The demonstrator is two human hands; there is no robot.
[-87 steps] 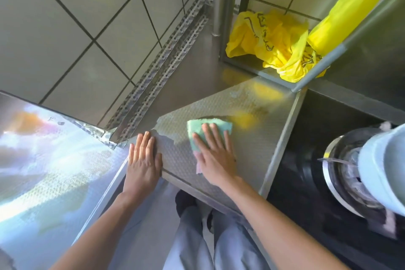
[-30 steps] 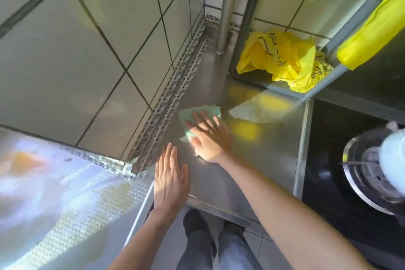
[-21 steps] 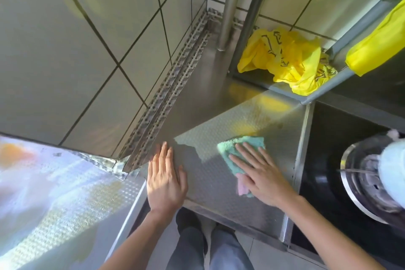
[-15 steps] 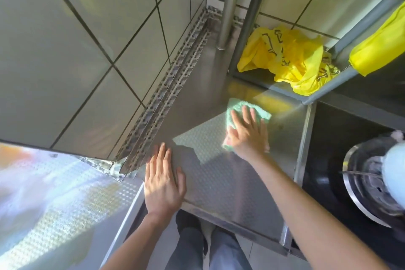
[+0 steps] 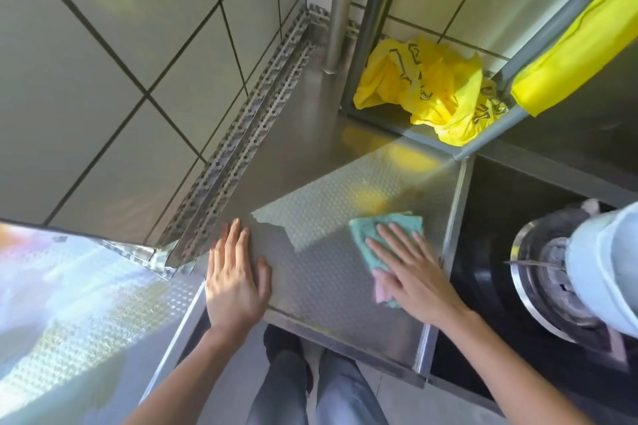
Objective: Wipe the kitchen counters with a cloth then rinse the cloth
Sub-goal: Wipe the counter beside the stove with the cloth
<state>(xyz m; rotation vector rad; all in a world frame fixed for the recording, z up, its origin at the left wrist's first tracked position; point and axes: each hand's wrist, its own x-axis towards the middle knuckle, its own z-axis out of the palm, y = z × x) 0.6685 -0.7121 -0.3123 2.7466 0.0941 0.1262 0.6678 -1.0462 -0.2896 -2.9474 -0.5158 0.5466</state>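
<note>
while the sun is falling across the steel, i am looking down at the counter [image 5: 321,279], a dimpled metal panel set into a corner of tiled wall [image 5: 103,72]. my right hand [image 5: 414,272] is lying flat on the cloth [image 5: 376,235], fingers straight and slightly spread, pressing it down rather than gripping it. the cloth is teal with a pink patch peeking out under the heel of the palm, and it is sitting near the right edge of the panel, just beside the dark stove top [image 5: 500,217]. my left hand [image 5: 236,279] is resting palm down on the counter's left part, fingers straight and together, holding nothing (it is well apart from the cloth). a perforated metal strip [image 5: 248,134] is running along the foot of the wall toward the far corner. a crumpled yellow bag [image 5: 424,90] is lying on a low metal shelf [image 5: 397,128] behind the counter, and another yellow piece [image 5: 573,55] is hanging over a rail above it. on the right a round burner [image 5: 552,272] is partly hiding behind a blurred pale shape i cannot make out. my grey trouser legs [image 5: 310,390] are showing below the counter's front edge.
</note>
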